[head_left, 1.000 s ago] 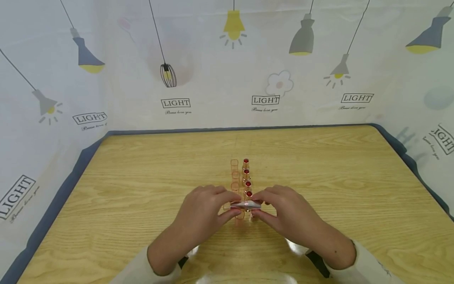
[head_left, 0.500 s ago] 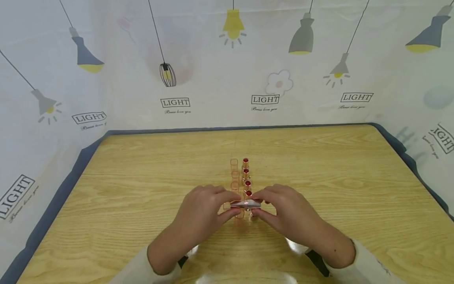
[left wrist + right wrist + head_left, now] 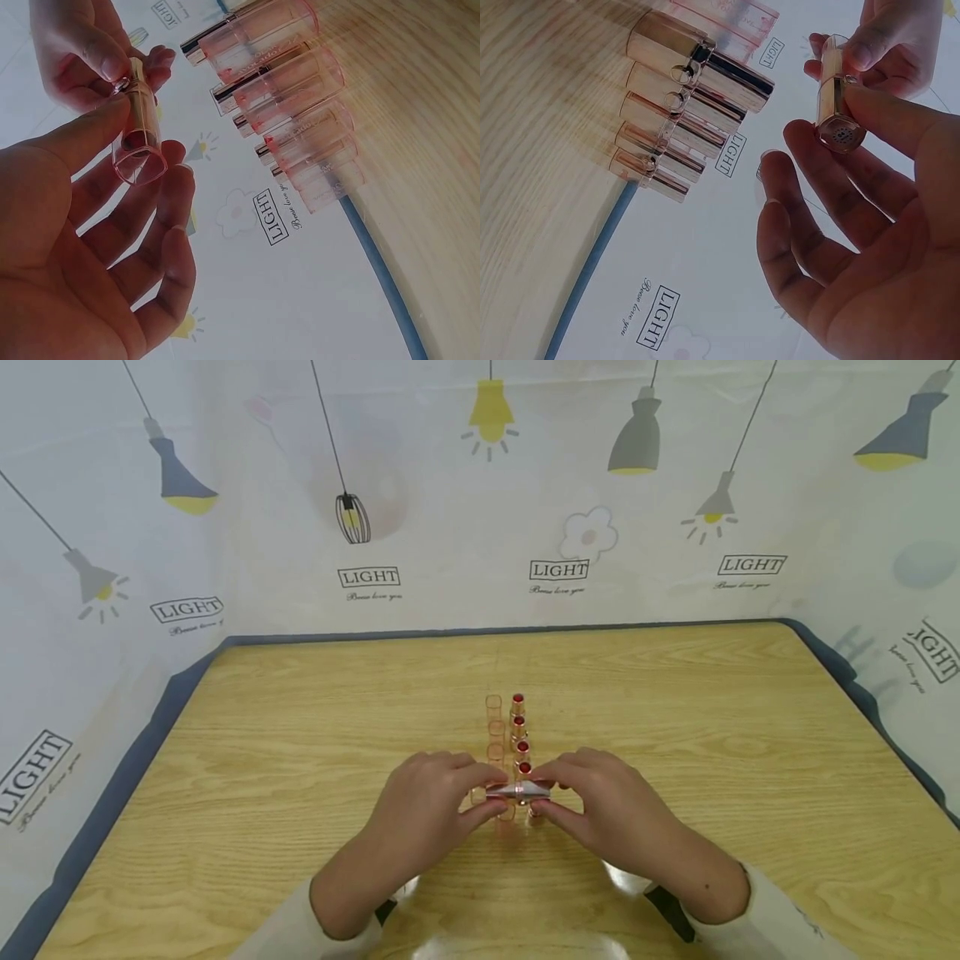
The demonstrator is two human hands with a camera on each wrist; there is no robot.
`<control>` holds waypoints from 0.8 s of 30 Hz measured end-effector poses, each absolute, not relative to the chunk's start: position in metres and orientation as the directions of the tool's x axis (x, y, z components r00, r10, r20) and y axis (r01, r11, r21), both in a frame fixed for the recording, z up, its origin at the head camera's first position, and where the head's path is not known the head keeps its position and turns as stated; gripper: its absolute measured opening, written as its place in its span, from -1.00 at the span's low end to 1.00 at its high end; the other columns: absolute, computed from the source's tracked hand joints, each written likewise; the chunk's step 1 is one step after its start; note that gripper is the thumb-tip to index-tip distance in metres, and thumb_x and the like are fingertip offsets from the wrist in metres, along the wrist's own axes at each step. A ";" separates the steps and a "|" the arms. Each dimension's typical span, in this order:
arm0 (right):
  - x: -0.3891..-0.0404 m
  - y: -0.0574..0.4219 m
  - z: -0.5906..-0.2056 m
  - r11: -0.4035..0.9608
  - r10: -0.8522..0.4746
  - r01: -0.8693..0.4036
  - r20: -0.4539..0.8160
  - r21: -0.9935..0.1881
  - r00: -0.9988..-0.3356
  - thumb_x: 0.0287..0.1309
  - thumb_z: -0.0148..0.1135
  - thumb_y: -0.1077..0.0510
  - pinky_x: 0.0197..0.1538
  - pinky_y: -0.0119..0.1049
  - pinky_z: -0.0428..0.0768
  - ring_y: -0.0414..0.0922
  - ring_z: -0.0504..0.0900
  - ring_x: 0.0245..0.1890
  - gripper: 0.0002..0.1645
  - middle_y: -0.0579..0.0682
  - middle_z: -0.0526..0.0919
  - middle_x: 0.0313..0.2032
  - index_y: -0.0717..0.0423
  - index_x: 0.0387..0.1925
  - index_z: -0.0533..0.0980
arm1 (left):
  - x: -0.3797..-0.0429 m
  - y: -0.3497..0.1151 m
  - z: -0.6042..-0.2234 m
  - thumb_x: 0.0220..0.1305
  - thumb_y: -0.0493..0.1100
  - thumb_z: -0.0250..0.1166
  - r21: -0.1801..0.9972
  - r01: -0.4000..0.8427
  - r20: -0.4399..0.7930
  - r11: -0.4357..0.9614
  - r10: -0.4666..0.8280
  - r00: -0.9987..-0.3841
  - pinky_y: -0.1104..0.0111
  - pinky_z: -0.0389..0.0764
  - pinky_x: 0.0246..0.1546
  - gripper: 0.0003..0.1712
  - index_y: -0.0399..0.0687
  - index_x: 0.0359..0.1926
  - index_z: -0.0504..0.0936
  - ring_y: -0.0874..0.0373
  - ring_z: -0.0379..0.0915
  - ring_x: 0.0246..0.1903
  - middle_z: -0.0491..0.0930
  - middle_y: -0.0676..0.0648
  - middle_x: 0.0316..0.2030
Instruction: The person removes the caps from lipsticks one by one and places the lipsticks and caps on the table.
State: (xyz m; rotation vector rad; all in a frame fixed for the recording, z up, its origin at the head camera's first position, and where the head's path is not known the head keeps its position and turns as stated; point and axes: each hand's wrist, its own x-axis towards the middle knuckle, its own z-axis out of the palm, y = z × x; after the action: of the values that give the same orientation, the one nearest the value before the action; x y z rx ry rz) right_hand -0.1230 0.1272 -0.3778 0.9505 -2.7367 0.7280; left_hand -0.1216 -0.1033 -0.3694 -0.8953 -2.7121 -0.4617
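Between my two hands a lipstick (image 3: 519, 791) lies sideways above the table. My left hand (image 3: 427, 802) pinches its clear pink cap (image 3: 140, 166) between thumb and fingers, and dark red shows inside the cap. On the other end, my right hand (image 3: 618, 802) pinches the rose-gold base (image 3: 834, 112). Just beyond the hands, several uncapped lipsticks (image 3: 519, 722) stand upright in a row with dark red tops. Left of them runs a row of clear pink caps (image 3: 496, 728). The nearest of both rows are partly hidden behind my hands.
The wood-grain table (image 3: 315, 710) extends around both rows. A pale curtain (image 3: 450, 527) printed with lamps surrounds it at the back and sides. Light reflections show on the table between my forearms.
Both hands keep the same grip on the lipstick. The whole head view has shifted very slightly; the standing rows look unchanged.
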 end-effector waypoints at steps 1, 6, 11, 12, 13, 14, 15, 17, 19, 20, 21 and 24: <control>-0.123 0.127 -0.378 0.679 -0.544 -0.618 0.295 -0.397 -0.786 0.05 0.53 0.05 -0.23 -0.32 0.62 -0.29 0.64 -0.27 -0.71 -0.22 0.75 -0.28 -0.05 -0.15 0.70 | -0.122 -0.103 -0.370 0.09 0.11 0.52 0.217 0.611 0.327 0.761 0.533 -0.780 0.27 0.65 -0.25 -0.72 0.24 -0.16 0.79 0.32 0.65 -0.39 0.76 0.19 -0.34; -0.123 0.128 -0.378 0.681 -0.544 -0.614 0.286 -0.399 -0.789 0.06 0.52 0.04 -0.22 -0.31 0.63 -0.29 0.64 -0.26 -0.71 -0.23 0.74 -0.27 -0.06 -0.14 0.70 | -0.122 -0.104 -0.370 0.09 0.10 0.52 0.215 0.616 0.328 0.758 0.538 -0.777 0.26 0.65 -0.25 -0.72 0.24 -0.15 0.79 0.32 0.66 -0.38 0.77 0.19 -0.33; -0.123 0.128 -0.378 0.683 -0.544 -0.612 0.282 -0.399 -0.791 0.07 0.51 0.03 -0.22 -0.31 0.63 -0.29 0.64 -0.25 -0.71 -0.23 0.74 -0.27 -0.06 -0.14 0.70 | -0.122 -0.104 -0.370 0.08 0.11 0.52 0.213 0.620 0.329 0.755 0.542 -0.773 0.27 0.64 -0.28 -0.72 0.24 -0.16 0.79 0.33 0.64 -0.41 0.76 0.18 -0.35; -0.123 0.128 -0.378 0.683 -0.544 -0.611 0.280 -0.400 -0.791 0.07 0.51 0.03 -0.22 -0.31 0.63 -0.28 0.64 -0.25 -0.71 -0.22 0.74 -0.27 -0.06 -0.14 0.70 | -0.122 -0.104 -0.370 0.08 0.11 0.53 0.214 0.621 0.329 0.754 0.543 -0.773 0.27 0.64 -0.28 -0.72 0.23 -0.17 0.79 0.33 0.64 -0.42 0.76 0.18 -0.36; -0.123 0.128 -0.378 0.683 -0.544 -0.612 0.281 -0.399 -0.791 0.07 0.51 0.03 -0.21 -0.31 0.63 -0.28 0.64 -0.25 -0.71 -0.22 0.74 -0.27 -0.05 -0.14 0.70 | -0.122 -0.104 -0.370 0.08 0.11 0.53 0.215 0.621 0.328 0.754 0.543 -0.773 0.28 0.64 -0.29 -0.72 0.23 -0.17 0.79 0.33 0.63 -0.43 0.76 0.18 -0.37; -0.123 0.127 -0.378 0.684 -0.544 -0.611 0.279 -0.398 -0.791 0.07 0.51 0.03 -0.21 -0.31 0.63 -0.28 0.64 -0.25 -0.71 -0.22 0.74 -0.27 -0.05 -0.14 0.70 | -0.122 -0.104 -0.370 0.08 0.11 0.53 0.215 0.620 0.327 0.754 0.543 -0.773 0.28 0.64 -0.29 -0.72 0.23 -0.17 0.79 0.33 0.63 -0.44 0.76 0.17 -0.37; -0.123 0.127 -0.378 0.685 -0.544 -0.610 0.277 -0.398 -0.792 0.07 0.51 0.03 -0.21 -0.30 0.63 -0.28 0.65 -0.25 -0.71 -0.22 0.74 -0.27 -0.05 -0.14 0.70 | -0.122 -0.104 -0.370 0.08 0.11 0.53 0.219 0.620 0.326 0.753 0.543 -0.774 0.27 0.64 -0.30 -0.72 0.22 -0.18 0.79 0.33 0.63 -0.44 0.76 0.17 -0.38; -0.123 0.127 -0.378 0.686 -0.544 -0.610 0.278 -0.396 -0.792 0.07 0.52 0.03 -0.21 -0.30 0.63 -0.28 0.65 -0.25 -0.71 -0.21 0.74 -0.27 -0.05 -0.14 0.70 | -0.122 -0.104 -0.370 0.08 0.11 0.53 0.219 0.618 0.324 0.755 0.541 -0.776 0.28 0.64 -0.30 -0.72 0.23 -0.18 0.79 0.33 0.62 -0.45 0.76 0.17 -0.38; -0.123 0.127 -0.378 0.685 -0.546 -0.613 0.280 -0.394 -0.790 0.07 0.52 0.03 -0.21 -0.30 0.63 -0.28 0.65 -0.25 -0.71 -0.22 0.74 -0.28 -0.05 -0.14 0.70 | -0.122 -0.104 -0.370 0.09 0.11 0.52 0.218 0.616 0.320 0.757 0.540 -0.778 0.28 0.64 -0.29 -0.73 0.23 -0.17 0.79 0.34 0.62 -0.44 0.76 0.18 -0.38; -0.123 0.127 -0.378 0.683 -0.547 -0.614 0.282 -0.395 -0.789 0.07 0.52 0.04 -0.22 -0.30 0.63 -0.28 0.65 -0.26 -0.71 -0.22 0.74 -0.28 -0.05 -0.14 0.70 | -0.121 -0.105 -0.370 0.09 0.11 0.52 0.219 0.614 0.317 0.758 0.540 -0.779 0.28 0.64 -0.29 -0.73 0.23 -0.17 0.79 0.33 0.62 -0.44 0.76 0.18 -0.37; -0.123 0.127 -0.378 0.680 -0.548 -0.616 0.284 -0.396 -0.787 0.07 0.52 0.04 -0.22 -0.30 0.63 -0.29 0.65 -0.26 -0.71 -0.22 0.74 -0.28 -0.05 -0.15 0.70 | -0.121 -0.105 -0.370 0.09 0.11 0.52 0.221 0.612 0.313 0.759 0.539 -0.782 0.27 0.64 -0.28 -0.73 0.24 -0.16 0.79 0.33 0.62 -0.43 0.76 0.18 -0.37; -0.123 0.127 -0.377 0.675 -0.552 -0.620 0.284 -0.401 -0.784 0.08 0.51 0.04 -0.22 -0.31 0.62 -0.30 0.64 -0.26 -0.72 -0.23 0.74 -0.28 -0.05 -0.15 0.70 | -0.121 -0.105 -0.369 0.10 0.12 0.51 0.226 0.609 0.300 0.761 0.540 -0.786 0.27 0.64 -0.26 -0.72 0.25 -0.15 0.78 0.33 0.63 -0.41 0.76 0.18 -0.35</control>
State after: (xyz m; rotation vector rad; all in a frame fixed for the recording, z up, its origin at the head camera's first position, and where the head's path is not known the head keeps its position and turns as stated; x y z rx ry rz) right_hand -0.1233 0.1270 -0.3775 0.9659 -2.7462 0.7349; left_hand -0.1213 -0.1050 -0.3694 -0.9064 -2.7402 -0.4620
